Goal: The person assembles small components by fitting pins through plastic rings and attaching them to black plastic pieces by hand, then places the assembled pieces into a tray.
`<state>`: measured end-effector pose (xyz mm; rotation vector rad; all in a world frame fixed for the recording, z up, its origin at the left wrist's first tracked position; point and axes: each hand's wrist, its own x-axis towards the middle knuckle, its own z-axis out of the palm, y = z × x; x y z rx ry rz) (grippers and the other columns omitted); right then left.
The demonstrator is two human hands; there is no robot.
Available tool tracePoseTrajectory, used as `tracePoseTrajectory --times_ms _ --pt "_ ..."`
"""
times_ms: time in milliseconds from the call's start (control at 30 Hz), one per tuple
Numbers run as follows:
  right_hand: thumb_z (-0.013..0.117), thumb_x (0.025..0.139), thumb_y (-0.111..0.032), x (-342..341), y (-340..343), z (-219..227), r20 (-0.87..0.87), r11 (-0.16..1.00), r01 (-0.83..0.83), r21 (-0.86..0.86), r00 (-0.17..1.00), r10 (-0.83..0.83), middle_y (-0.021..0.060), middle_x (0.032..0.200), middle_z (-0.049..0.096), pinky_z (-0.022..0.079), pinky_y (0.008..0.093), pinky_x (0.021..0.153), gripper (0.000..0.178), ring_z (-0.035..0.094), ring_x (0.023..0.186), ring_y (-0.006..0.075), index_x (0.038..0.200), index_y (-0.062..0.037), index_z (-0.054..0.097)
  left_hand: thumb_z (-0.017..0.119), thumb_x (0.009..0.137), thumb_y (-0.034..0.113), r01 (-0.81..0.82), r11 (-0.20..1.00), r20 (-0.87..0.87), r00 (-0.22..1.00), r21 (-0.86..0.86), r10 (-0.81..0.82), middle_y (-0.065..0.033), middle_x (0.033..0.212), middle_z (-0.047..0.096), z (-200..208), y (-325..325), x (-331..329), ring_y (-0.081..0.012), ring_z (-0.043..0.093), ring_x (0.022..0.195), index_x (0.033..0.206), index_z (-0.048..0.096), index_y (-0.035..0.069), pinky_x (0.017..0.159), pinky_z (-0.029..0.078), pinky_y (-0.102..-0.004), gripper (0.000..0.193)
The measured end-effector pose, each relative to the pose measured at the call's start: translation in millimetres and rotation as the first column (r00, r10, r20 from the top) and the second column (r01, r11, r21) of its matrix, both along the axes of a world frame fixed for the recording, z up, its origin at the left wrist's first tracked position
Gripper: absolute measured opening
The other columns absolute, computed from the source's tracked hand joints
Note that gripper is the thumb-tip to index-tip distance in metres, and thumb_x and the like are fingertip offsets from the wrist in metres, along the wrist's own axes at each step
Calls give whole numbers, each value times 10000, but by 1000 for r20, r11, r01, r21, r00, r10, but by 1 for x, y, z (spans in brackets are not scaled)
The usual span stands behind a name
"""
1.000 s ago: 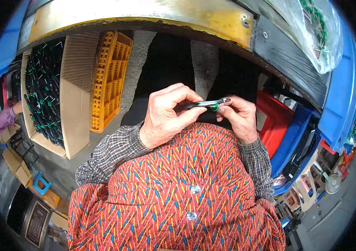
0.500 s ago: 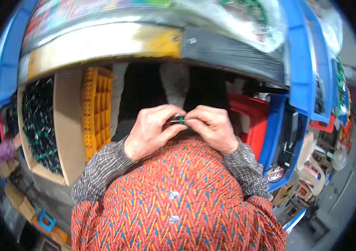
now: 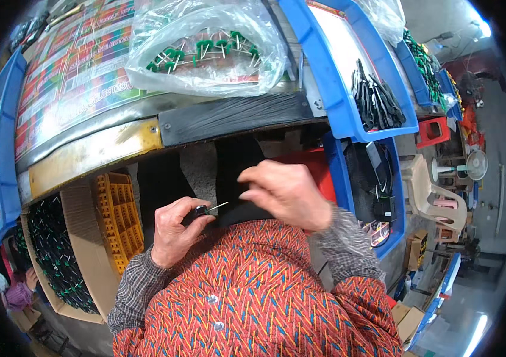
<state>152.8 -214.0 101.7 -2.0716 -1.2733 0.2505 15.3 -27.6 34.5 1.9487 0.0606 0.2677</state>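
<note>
My left hand (image 3: 177, 229) pinches a small black-and-green piece with a thin metal shaft (image 3: 217, 206) between thumb and fingers. The shaft points right, above my lap. My right hand (image 3: 286, 191) is raised to the right of it, slightly blurred, with thumb and forefinger apart and nothing visible between them. On the table ahead lies a clear plastic bag (image 3: 146, 65) of green pieces with metal shafts (image 3: 205, 47). To the right of the bag, a blue bin (image 3: 337, 113) holds long black parts (image 3: 374, 98).
A cardboard box (image 3: 89, 250) of black, green-tipped pieces stands low at left beside a yellow crate (image 3: 120, 217). At right sit a lower blue bin (image 3: 400, 202), a red stool (image 3: 433, 132) and a beige chair (image 3: 422, 190). The table edge (image 3: 229, 122) crosses ahead. Another person's purple sleeve (image 3: 19, 296) shows far left.
My hands, together at the small piece before, are now apart. The right hand has moved away to the right, while the left keeps the piece. The view has shifted, showing more of the table.
</note>
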Motion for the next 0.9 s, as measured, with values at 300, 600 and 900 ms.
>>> tracePoseTrajectory --times_ms 300,600,900 --pt "601 823 -67 85 -64 99 465 870 489 55 759 -456 123 746 612 454 337 592 87 607 654 256 849 6 639 724 754 21 -59 976 -194 981 -208 18 -33 645 592 1 -3 1 -58 521 533 907 665 -16 502 406 -213 168" --pt "626 754 -178 183 -114 74 465 761 491 -424 839 -283 176 775 649 475 426 718 190 631 785 340 836 -14 672 713 779 31 -84 962 -234 972 -259 22 -2 613 563 -1 -5 1 -32 498 528 905 655 -29 495 394 -202 150" --pt "761 663 -334 197 -110 65 516 582 613 -534 782 -351 165 536 578 490 392 575 376 615 533 273 620 21 648 706 796 37 -60 971 -215 977 -232 9 19 611 565 -10 -8 2 -24 485 502 940 659 -10 467 386 -184 159"
